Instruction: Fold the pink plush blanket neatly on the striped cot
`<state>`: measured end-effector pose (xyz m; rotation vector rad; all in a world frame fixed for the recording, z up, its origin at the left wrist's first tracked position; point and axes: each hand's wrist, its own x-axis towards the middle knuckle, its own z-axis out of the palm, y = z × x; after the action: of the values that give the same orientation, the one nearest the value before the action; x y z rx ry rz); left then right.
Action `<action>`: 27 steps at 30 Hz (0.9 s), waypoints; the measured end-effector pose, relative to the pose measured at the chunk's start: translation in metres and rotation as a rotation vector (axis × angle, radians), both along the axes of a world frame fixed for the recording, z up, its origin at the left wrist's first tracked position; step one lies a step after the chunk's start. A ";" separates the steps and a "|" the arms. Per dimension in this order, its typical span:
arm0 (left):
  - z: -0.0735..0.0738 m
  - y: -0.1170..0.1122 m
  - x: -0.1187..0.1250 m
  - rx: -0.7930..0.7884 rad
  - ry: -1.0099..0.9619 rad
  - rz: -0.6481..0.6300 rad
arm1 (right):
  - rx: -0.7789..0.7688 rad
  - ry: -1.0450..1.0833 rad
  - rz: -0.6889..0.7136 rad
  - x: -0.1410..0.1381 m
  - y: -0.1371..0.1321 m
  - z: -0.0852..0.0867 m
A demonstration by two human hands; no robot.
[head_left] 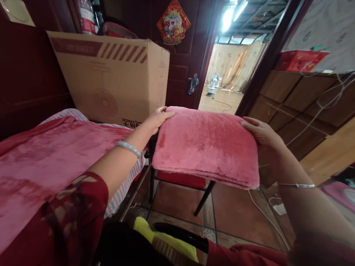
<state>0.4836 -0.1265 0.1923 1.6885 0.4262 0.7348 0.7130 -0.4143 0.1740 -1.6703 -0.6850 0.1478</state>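
The cardboard carton [110,74] at ten o'clock bears the brand YANGZI with the Chinese characters 扬子, upside down near the four-o'clock corner of its front; the lettering in its dark band [75,46] is too faint to read. Wording on the bottle's label [88,21], between ten and eleven, and any on the diamond-shaped decoration [173,21] at twelve cannot be made out.

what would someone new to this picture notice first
Probably the folded pink cloth in the centre, held at its far corners by the left hand and right hand. Behind it, a red diamond-shaped decoration stands out on the dark door, with a cardboard box to the left.
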 end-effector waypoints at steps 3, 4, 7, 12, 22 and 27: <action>0.004 -0.006 -0.006 0.020 0.013 0.032 | -0.116 -0.150 -0.059 -0.002 -0.005 0.004; 0.005 -0.008 -0.008 0.058 0.019 0.058 | -0.167 -0.223 -0.093 -0.003 -0.006 0.006; 0.010 -0.017 -0.017 0.346 0.018 0.151 | -0.314 -0.519 -0.209 -0.010 -0.009 0.017; 0.014 -0.036 -0.025 0.939 0.097 0.029 | -0.378 -0.896 -0.195 -0.035 0.002 0.030; 0.003 -0.054 -0.052 1.225 0.208 0.069 | -0.529 -0.921 -0.042 -0.047 0.015 0.013; -0.005 -0.079 -0.101 1.354 0.268 0.264 | -0.616 -0.914 -0.070 -0.053 0.019 0.019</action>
<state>0.3828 -0.2054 0.1874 3.0612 0.3386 1.1019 0.6599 -0.3954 0.1930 -2.3543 -1.3477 -0.5463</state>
